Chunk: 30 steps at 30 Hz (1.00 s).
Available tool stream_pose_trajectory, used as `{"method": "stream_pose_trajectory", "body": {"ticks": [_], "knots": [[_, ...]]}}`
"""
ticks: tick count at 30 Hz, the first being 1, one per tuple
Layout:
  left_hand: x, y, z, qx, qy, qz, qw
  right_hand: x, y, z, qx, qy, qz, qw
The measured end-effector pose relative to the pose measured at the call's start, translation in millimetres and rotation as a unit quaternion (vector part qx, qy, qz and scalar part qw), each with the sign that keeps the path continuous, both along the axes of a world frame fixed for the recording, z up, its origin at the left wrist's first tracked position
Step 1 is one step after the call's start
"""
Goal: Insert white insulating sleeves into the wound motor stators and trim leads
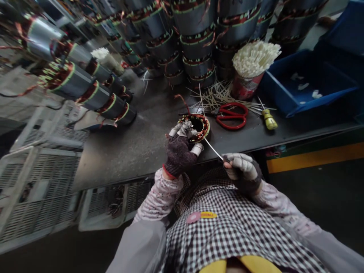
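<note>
A motor stator [205, 131] with copper windings lies on the bench near its front edge, its ring opening facing up. My left hand [182, 148], in a dark glove with whitish fingertips, is closed around the stator's left and near side, hiding part of the windings. From the near right of the ring, a thin white cable tie [213, 147] runs taut down to my right hand [241, 168]. The right thumb and fingers, also gloved, pinch its end just beyond the bench edge. A reddish lead [182, 100] sticks out at the stator's back.
Red-handled scissors [231, 115] lie right of the stator, beside loose white ties [216, 94]. Farther right are a yellow-handled pointed tool [269, 119], a tub [247, 85] packed with ties and a blue bin [287, 108]. Stacked stators [196, 45] line the back; more [93, 91] lean left.
</note>
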<state>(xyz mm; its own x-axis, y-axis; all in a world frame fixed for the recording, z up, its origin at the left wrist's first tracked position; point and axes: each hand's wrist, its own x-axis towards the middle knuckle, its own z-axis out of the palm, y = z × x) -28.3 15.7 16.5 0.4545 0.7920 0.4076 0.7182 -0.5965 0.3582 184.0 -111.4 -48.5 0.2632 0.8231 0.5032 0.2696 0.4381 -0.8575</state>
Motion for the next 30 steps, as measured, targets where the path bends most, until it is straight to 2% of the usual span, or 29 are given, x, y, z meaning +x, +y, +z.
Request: {"method": "stream_pose_trajectory", "body": {"ticks": [2, 4, 7, 10, 13, 15, 18, 20, 25, 28, 30], "knots": [[3.7, 0.2, -0.3, -0.020, -0.019, 0.004, 1.000, -3.0, 18.6, 13.9, 0.074, -0.036, 0.009, 0.997], [9.9, 1.1, -1.3, -0.067, -0.086, 0.020, 0.994, -7.2, 37.0, 27.6, 0.102, -0.045, 0.006, 0.994], [18.6, 3.4, -2.7, -0.124, -0.190, 0.034, 0.973, -12.3, 58.1, 44.3, 0.022, 0.005, 0.016, 1.000], [20.5, 4.9, -2.8, -0.082, -0.203, 0.026, 0.975, -12.7, 69.7, 55.9, -0.091, 0.079, 0.079, 0.990], [18.1, 5.1, -2.5, -0.056, -0.188, 0.017, 0.981, -9.9, 73.3, 65.2, -0.110, 0.054, 0.130, 0.984], [17.4, 5.1, -2.4, -0.056, -0.178, 0.010, 0.982, -6.8, 72.2, 70.3, -0.092, -0.009, 0.126, 0.988], [18.3, 6.0, -2.5, -0.047, -0.194, -0.007, 0.980, 2.8, 67.8, 71.6, -0.060, -0.097, 0.103, 0.988], [19.4, 6.7, -2.3, -0.039, -0.217, -0.015, 0.975, 13.3, 65.2, 66.3, -0.025, -0.153, 0.100, 0.983], [20.0, 6.5, 1.7, -0.058, -0.218, -0.012, 0.974, 35.6, 68.3, 47.2, 0.085, -0.336, 0.068, 0.935], [19.7, 6.4, 3.3, -0.069, -0.215, -0.007, 0.974, 37.6, 75.2, 47.4, 0.125, -0.349, 0.143, 0.918], [20.0, 7.1, 2.5, -0.063, -0.224, -0.009, 0.973, 40.3, 80.1, 51.6, 0.112, -0.299, 0.170, 0.932]]}}
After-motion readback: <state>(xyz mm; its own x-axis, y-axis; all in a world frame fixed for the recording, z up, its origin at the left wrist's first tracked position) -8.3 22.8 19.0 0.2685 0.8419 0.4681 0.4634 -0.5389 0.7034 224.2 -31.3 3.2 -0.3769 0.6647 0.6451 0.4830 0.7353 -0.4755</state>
